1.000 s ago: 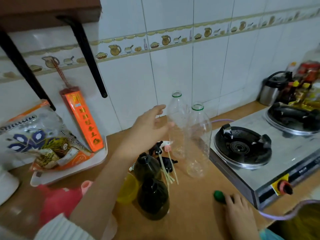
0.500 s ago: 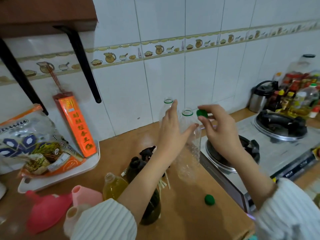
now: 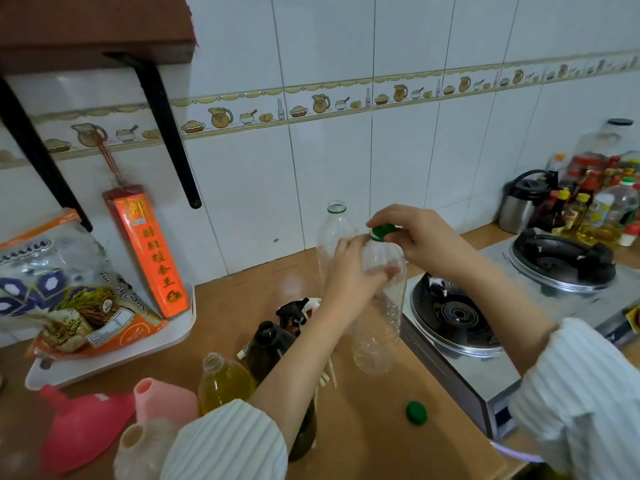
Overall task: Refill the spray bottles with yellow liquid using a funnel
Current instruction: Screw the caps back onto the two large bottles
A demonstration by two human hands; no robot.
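My left hand (image 3: 349, 271) grips the shoulder of an empty clear plastic bottle (image 3: 381, 317) standing on the wooden counter (image 3: 367, 431). My right hand (image 3: 420, 239) pinches a green cap (image 3: 382, 231) on that bottle's mouth. A second empty clear bottle (image 3: 334, 230) stands uncapped just behind. A bottle of yellow liquid (image 3: 221, 379) and dark brown bottles (image 3: 268, 344) stand near my left forearm, with black spray heads (image 3: 294, 311) lying beyond. Pink funnels (image 3: 86, 427) lie at lower left. Another green cap (image 3: 416, 412) lies loose on the counter.
A gas stove (image 3: 460, 320) with two burners borders the counter on the right, with a kettle and condiment bottles (image 3: 588, 209) behind. A white tray (image 3: 114, 358) with food bags sits at left under a wall shelf.
My right hand picked up a green cap from the counter and brought it onto the near bottle's mouth. My left hand moved from reaching out to gripping that bottle.
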